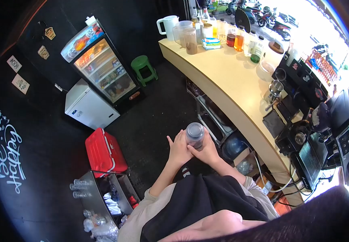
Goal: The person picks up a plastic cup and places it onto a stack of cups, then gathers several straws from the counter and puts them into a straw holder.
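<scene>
Starting out left of the grips: a red cooler box (102,151) sits on the floor, well apart, with a metal rack (98,189) of bottles just below it. Now the left grip (177,148), fingers straight and spread, palm flat against the side of the jar (194,136), not curled round it. The jar is upright between the two grips, out in front of the body over the dark floor, grey lid (194,129) on top. The right grip (207,152) is clamped round its lower body. It looks like clear, smooth plastic, so probably light and stiff but slippery. The body just under the lid is the surest hold, I'd say. Right of the grips, the curved edge of the table (231,86) runs near, with shelves beneath it. Open room lies left and ahead.
</scene>
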Demonstrator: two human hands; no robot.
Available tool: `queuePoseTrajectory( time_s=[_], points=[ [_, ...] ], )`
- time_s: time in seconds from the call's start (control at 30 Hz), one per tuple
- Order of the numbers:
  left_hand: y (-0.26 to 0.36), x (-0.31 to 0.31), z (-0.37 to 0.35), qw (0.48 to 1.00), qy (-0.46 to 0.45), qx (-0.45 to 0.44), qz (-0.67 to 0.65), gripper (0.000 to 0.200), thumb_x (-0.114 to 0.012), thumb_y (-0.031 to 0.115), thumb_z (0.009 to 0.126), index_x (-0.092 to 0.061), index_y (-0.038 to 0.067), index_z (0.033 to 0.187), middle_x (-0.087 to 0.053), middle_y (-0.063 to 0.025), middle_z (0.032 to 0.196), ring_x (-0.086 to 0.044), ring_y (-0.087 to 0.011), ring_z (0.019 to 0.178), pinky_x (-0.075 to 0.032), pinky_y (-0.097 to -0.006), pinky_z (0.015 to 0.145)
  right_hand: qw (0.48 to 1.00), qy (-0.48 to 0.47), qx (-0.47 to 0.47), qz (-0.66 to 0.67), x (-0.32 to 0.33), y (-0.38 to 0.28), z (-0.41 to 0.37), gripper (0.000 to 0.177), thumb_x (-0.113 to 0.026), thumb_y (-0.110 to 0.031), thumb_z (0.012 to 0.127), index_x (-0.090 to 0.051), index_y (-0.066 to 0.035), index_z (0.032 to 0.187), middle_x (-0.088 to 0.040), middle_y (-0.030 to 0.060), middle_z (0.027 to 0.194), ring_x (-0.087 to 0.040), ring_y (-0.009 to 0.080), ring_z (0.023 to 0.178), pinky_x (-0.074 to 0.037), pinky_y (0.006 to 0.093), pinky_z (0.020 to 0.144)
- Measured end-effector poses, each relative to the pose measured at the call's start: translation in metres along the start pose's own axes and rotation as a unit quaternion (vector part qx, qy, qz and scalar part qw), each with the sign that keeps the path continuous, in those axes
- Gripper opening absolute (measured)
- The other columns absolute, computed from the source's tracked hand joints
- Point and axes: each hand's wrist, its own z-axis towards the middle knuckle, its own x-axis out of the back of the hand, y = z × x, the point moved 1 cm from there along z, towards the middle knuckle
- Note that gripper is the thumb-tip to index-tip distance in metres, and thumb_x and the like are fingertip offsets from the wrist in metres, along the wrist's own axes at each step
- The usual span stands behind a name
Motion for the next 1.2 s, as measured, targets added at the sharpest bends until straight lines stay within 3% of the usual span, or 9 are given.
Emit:
queuePoseTrajectory(
  time_s=[0.07, 0.1, 0.27, 0.33, 0.53, 0.67, 0.93, 1.1, 1.2],
  points=[
    [0.003, -0.001, 0.010, 1.000, 0.024, -0.019, -0.004, 0.089, -0.075, 0.031, 0.069, -0.035, -0.002, 0.141, -0.044, -0.0249, 0.141, -0.039, -0.0344, 0.137, -0.014, -0.0715, 0.109, 0.999, 0.027, 0.020, -0.027, 0.006, 0.001, 0.008, 0.092, -0.080, -0.024, 0.071, -0.029, 0.001, 0.143, -0.046, 0.0217, 0.136, -0.048, 0.0367, 0.125, -0.039, 0.0420, 0.106],
    [-0.041, 0.025, 0.027, 1.000, 0.009, -0.019, 0.003, 0.089, -0.075, 0.031, 0.069, -0.035, -0.002, 0.141, -0.044, -0.0249, 0.141, -0.039, -0.0344, 0.137, -0.014, -0.0715, 0.109, 0.999, 0.032, 0.006, -0.018, -0.036, -0.009, 0.040, 0.092, -0.080, -0.024, 0.071, -0.029, 0.001, 0.143, -0.046, 0.0217, 0.136, -0.048, 0.0367, 0.125, -0.039, 0.0420, 0.106],
    [-0.062, 0.021, 0.075, 0.999, -0.010, -0.024, -0.038, 0.086, -0.075, 0.034, 0.069, -0.040, -0.006, 0.136, -0.047, -0.0257, 0.138, -0.043, -0.0355, 0.133, -0.017, -0.0711, 0.108, 0.997, 0.065, -0.017, -0.027, -0.048, 0.002, 0.077, 0.091, -0.080, -0.024, 0.069, -0.031, 0.003, 0.141, -0.046, 0.0218, 0.137, -0.046, 0.0365, 0.127, -0.038, 0.0416, 0.107],
    [-0.064, 0.016, 0.084, 0.998, -0.029, -0.036, -0.033, 0.086, -0.075, 0.034, 0.069, -0.040, -0.006, 0.136, -0.048, -0.0253, 0.138, -0.044, -0.0354, 0.133, -0.017, -0.0711, 0.108, 0.995, 0.073, -0.068, -0.002, -0.051, 0.014, 0.078, 0.091, -0.080, -0.023, 0.069, -0.030, 0.002, 0.141, -0.046, 0.0220, 0.137, -0.046, 0.0363, 0.128, -0.038, 0.0411, 0.108],
    [-0.053, -0.001, 0.130, 0.992, -0.097, -0.073, -0.041, 0.081, -0.074, 0.034, 0.071, -0.042, -0.005, 0.134, -0.050, -0.0226, 0.136, -0.046, -0.0348, 0.130, -0.019, -0.0723, 0.106, 0.989, 0.117, -0.091, -0.018, -0.040, 0.052, 0.093, 0.090, -0.079, -0.023, 0.069, -0.030, 0.003, 0.141, -0.047, 0.0219, 0.134, -0.049, 0.0340, 0.126, -0.038, 0.0393, 0.106],
    [-0.047, -0.018, 0.163, 0.991, -0.090, -0.095, -0.031, 0.078, -0.073, 0.035, 0.071, -0.043, -0.003, 0.132, -0.052, -0.0209, 0.133, -0.048, -0.0343, 0.129, -0.019, -0.0734, 0.105, 0.984, 0.123, -0.128, -0.012, -0.022, 0.066, 0.114, 0.091, -0.080, -0.023, 0.070, -0.030, 0.003, 0.141, -0.048, 0.0214, 0.134, -0.049, 0.0324, 0.126, -0.038, 0.0390, 0.106],
    [0.009, -0.021, 0.254, 0.985, -0.142, -0.096, -0.006, 0.081, -0.075, 0.038, 0.070, -0.042, -0.004, 0.131, -0.053, -0.0199, 0.132, -0.049, -0.0332, 0.127, -0.019, -0.0743, 0.104, 0.985, 0.154, -0.071, -0.013, 0.046, 0.095, 0.175, 0.090, -0.079, -0.022, 0.071, -0.029, 0.005, 0.141, -0.049, 0.0242, 0.133, -0.047, 0.0370, 0.127, -0.038, 0.0413, 0.107],
    [0.063, -0.048, 0.308, 0.977, -0.083, -0.198, 0.011, 0.081, -0.074, 0.044, 0.069, -0.044, -0.003, 0.128, -0.056, -0.0204, 0.126, -0.051, -0.0335, 0.124, -0.020, -0.0741, 0.104, 0.976, 0.194, -0.092, -0.037, 0.112, 0.120, 0.193, 0.093, -0.080, -0.025, 0.070, -0.028, 0.005, 0.141, -0.048, 0.0240, 0.134, -0.047, 0.0376, 0.127, -0.039, 0.0416, 0.107],
    [0.104, -0.067, 0.335, 0.962, -0.123, -0.243, -0.006, 0.080, -0.074, 0.044, 0.068, -0.044, -0.003, 0.126, -0.057, -0.0209, 0.125, -0.052, -0.0339, 0.124, -0.022, -0.0726, 0.105, 0.959, 0.246, -0.108, -0.092, 0.149, 0.136, 0.189, 0.093, -0.080, -0.025, 0.070, -0.029, 0.005, 0.141, -0.048, 0.0251, 0.134, -0.047, 0.0377, 0.126, -0.039, 0.0417, 0.107]
  ],
)
